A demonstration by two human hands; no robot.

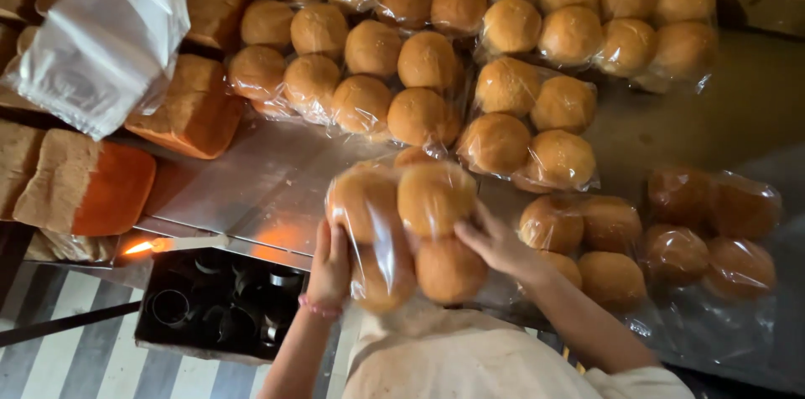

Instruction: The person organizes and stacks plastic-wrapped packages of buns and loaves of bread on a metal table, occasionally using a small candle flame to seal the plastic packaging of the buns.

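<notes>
Both my hands hold one clear plastic bag of round golden buns (408, 227) up over the near edge of the metal table (251, 189). My left hand (329, 269), with a pink band at the wrist, grips the bag's left side. My right hand (496, 242) grips its right side, fingers pressed against the lower buns. The bag's open end hangs down toward my light apron (453, 357). More bagged buns (579, 240) lie just right of my right hand.
Several bags of buns (419, 55) cover the table's far half. Loaves of bread (197, 106) and a stack of clear plastic bags (101, 38) sit at the left. A small flame (141, 247) burns at the table edge, beside a black tray of metal rings (222, 303).
</notes>
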